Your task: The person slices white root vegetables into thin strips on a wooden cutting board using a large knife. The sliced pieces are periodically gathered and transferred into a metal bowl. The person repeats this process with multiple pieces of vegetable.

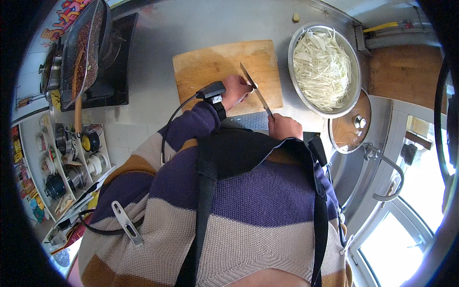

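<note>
My right hand [285, 126] grips the handle of a kitchen knife [263, 102]. Its blade slants up and left over a wooden cutting board [200, 68]. On the board, my left hand [236, 91] has its fingers curled against the side of the blade. A small white piece of food [255, 86] shows at those fingertips, partly hidden by the blade; what it is I cannot tell. To the right of the board stands a metal bowl [292, 68] heaped with pale shredded vegetable [322, 71], with a few wider slices on top.
A small yellowish piece [296, 17] lies on the steel counter [154, 71] behind the bowl. A glass lid [349, 125] sits by the sink [346, 175] and its faucet [394, 186]. At left, a wire-mesh basket [91, 43] of reddish-brown beans leans over a black cooktop [122, 71].
</note>
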Demonstrator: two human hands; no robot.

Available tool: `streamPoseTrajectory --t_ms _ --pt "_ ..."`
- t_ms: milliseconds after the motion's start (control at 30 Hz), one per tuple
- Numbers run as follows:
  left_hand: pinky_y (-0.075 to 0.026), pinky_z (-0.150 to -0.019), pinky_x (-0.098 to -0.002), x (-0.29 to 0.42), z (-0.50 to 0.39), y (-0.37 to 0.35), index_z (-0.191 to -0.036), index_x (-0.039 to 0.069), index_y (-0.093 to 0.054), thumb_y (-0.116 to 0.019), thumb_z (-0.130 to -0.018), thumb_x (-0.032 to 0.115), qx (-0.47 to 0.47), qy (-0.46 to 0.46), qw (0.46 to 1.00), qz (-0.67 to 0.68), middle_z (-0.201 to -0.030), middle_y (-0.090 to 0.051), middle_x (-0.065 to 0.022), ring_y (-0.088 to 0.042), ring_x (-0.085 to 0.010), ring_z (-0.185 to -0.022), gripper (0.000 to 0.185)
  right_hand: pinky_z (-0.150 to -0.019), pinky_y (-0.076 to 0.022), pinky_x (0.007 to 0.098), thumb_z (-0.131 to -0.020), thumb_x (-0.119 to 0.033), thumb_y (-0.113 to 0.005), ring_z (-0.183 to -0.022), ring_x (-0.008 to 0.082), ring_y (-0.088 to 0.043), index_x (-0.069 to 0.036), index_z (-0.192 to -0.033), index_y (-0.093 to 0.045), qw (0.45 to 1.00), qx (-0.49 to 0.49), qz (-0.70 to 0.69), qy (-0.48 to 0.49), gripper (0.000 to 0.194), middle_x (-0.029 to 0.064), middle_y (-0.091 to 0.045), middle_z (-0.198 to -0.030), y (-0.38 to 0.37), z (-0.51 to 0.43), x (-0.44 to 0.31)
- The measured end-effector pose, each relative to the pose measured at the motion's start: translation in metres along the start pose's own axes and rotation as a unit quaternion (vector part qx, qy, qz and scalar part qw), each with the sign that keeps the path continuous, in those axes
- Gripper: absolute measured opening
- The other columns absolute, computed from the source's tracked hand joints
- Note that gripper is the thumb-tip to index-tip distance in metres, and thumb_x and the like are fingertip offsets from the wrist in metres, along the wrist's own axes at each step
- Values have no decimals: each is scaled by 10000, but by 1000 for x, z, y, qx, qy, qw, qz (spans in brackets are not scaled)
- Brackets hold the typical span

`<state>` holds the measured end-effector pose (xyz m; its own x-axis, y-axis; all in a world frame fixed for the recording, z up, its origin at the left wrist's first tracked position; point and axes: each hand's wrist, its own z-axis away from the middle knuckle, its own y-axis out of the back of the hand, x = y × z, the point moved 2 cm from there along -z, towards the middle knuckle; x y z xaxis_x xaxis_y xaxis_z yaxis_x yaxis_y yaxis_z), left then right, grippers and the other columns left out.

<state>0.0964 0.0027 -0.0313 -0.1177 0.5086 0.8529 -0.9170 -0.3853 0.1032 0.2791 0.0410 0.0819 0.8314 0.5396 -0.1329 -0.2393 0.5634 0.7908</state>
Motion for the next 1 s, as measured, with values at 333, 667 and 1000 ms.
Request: streamPoseTrajectory --t_ms 333,667,1000 --pt "-366 -407 -286 -16 -9 4 -730 7 -634 -691 -809 175 56 -109 976 -181 -549 -562 -33 -513 -105 -444 195 -634 -523 489 -931 -357 -454 -712 377 -663 -89 -867 -615 999 26 -17 9 319 189 -667 -746 -21 -3 6" --pt "-392 -439 -316 -3 -2 5 -656 7 -631 -709 -785 222 32 -102 990 -88 -518 -561 -49 -537 -131 -456 262 -636 -521 489 -934 -350 -449 -716 381 -661 -79 -861 -625 1000 3 3 10 331 190 -666 -753 -3 4 2" --pt "-384 -408 -289 1 1 6 -637 16 -623 -716 -781 197 26 -51 993 -102 -516 -572 -46 -536 -115 -439 249 -622 -517 496 -930 -350 -461 -694 390 -657 -77 -839 -612 1000 20 -7 16 325 198 -657 -724 -9 2 4"
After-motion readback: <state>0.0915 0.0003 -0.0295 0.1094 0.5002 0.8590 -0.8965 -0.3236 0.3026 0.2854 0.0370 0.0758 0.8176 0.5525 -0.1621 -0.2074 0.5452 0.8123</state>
